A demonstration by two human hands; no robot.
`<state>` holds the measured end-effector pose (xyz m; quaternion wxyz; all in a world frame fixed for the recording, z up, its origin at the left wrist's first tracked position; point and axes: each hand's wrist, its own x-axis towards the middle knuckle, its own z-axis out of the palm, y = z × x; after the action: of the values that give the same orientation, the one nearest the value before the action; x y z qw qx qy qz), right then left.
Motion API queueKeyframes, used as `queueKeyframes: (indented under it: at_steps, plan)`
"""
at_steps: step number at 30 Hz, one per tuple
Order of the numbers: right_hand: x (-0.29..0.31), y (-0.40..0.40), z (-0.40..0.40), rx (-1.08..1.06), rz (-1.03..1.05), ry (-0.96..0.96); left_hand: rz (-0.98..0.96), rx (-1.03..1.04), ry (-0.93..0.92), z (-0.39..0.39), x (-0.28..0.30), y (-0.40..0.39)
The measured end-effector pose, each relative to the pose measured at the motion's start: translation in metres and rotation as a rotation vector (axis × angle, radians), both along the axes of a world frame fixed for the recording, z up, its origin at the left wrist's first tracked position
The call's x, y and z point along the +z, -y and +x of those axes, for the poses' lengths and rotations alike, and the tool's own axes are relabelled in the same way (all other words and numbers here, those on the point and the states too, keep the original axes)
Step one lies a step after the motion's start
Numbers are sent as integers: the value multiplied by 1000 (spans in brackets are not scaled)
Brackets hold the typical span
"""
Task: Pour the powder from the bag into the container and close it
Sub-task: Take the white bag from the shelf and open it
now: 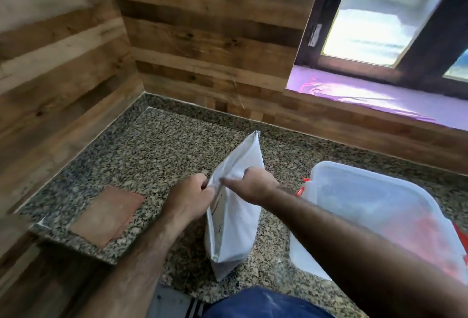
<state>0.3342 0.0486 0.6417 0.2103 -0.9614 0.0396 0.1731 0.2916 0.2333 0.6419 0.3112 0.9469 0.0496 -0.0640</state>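
Note:
A white bag (234,231) stands upright on the speckled granite counter (157,155), its top corner pointing up and away. My left hand (187,198) pinches the bag's top edge from the left. My right hand (253,185) grips the same edge from the right, so both hands meet at the bag's mouth. To the right sits a translucent plastic container (374,206) with its lid on and red clips at the left side. No powder shows.
A pinkish cloth (106,214) lies flat on the counter at the left near the edge. Wood-panelled walls close the corner behind. A window with a purple-lined sill (354,92) is at the upper right. Blue-clad legs show below.

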Motion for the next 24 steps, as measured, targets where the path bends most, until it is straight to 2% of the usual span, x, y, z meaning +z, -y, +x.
queueKeyframes:
  at_steps: [6, 8, 11, 16, 21, 24]
  plan:
    - [8, -6, 0, 49, -219, 61, -44, 11, 15, 11, -11, -16]
    - [9, -1, 1, 25, -215, 65, -66, 8, 20, 12, -14, -18]
    - [8, -3, 1, -13, -74, 42, -134, -13, 13, 11, -16, -17]
    - [4, -27, 4, 111, -190, -4, -193, -11, 38, 15, -21, -15]
    - [-2, -13, 3, 71, 8, -25, -269, -60, 19, 16, -26, -18]
    - [-6, 4, -6, -52, 200, -4, -444, -178, -127, 16, -30, -9]
